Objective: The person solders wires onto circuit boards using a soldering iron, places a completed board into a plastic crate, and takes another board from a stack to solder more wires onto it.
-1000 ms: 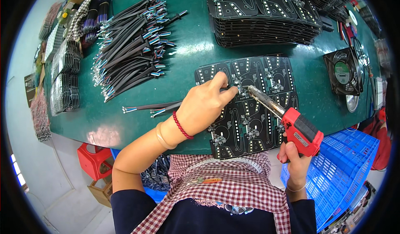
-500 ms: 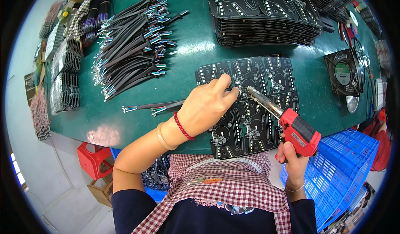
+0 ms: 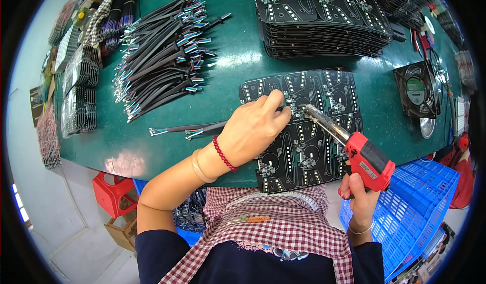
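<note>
A black circuit board panel [image 3: 324, 137] lies on the green table in front of me, its near edge by my apron. My left hand [image 3: 253, 127] rests over its left half, thumb and fingertips pinched on a black-sleeved wire cable [image 3: 215, 125]. The cable's other end, with bare coloured wires, trails left across the table; a second cable end shows beside it. In my right hand [image 3: 359, 198] is a red and black soldering gun [image 3: 367, 157], gripped by its handle. Its metal barrel slants up and left, the tip close to the board parts beside my left fingertips.
A heap of sleeved cables [image 3: 162, 56] lies at the back left. Behind the panel stands a tall stack of black boards [image 3: 324, 36]. To the right are a black fan [image 3: 416, 89] and a blue plastic crate [image 3: 405, 203]; a red stool [image 3: 112, 195] is at lower left.
The soldering gun and my right hand have shifted slightly right, drawing the tip a little away from my left fingertips. My left hand has stayed almost still on the cable.
</note>
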Motion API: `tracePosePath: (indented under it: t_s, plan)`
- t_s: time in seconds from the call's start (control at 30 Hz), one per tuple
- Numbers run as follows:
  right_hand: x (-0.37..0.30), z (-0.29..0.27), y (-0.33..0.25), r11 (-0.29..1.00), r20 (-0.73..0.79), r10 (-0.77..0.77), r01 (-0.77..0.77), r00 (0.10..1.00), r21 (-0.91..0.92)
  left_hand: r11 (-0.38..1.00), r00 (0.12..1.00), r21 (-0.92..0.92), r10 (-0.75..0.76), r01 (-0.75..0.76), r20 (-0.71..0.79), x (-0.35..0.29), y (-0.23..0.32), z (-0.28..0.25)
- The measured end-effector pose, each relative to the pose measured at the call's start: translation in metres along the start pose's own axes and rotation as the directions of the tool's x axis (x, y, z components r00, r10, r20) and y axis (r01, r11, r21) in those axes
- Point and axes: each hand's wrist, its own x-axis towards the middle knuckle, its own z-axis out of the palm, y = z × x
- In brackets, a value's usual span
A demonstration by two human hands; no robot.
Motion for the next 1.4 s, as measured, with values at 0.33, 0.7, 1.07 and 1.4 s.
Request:
tracePosePath:
  t_s: [0.33,0.7,1.07,1.4]
  plan:
    - [0.000,0.000,-0.004,0.999,0.047,0.041,-0.041,0.998,0.015,0.999,0.999,0.022,0.039,-0.038,-0.017,-0.003,-0.006,0.005]
    - [0.000,0.000,-0.007,0.993,0.044,0.114,-0.115,0.993,0.036,0.992,0.996,0.093,0.087,-0.084,-0.034,-0.005,-0.003,0.007]
    - [-0.001,-0.001,-0.010,0.999,-0.018,0.045,-0.045,0.999,0.021,0.996,0.997,0.050,0.075,-0.075,0.015,-0.003,-0.001,0.005]
    - [0.004,-0.001,-0.022,0.993,0.050,0.101,-0.098,0.994,-0.070,0.997,0.996,0.027,0.079,-0.078,-0.039,-0.005,-0.005,0.008]
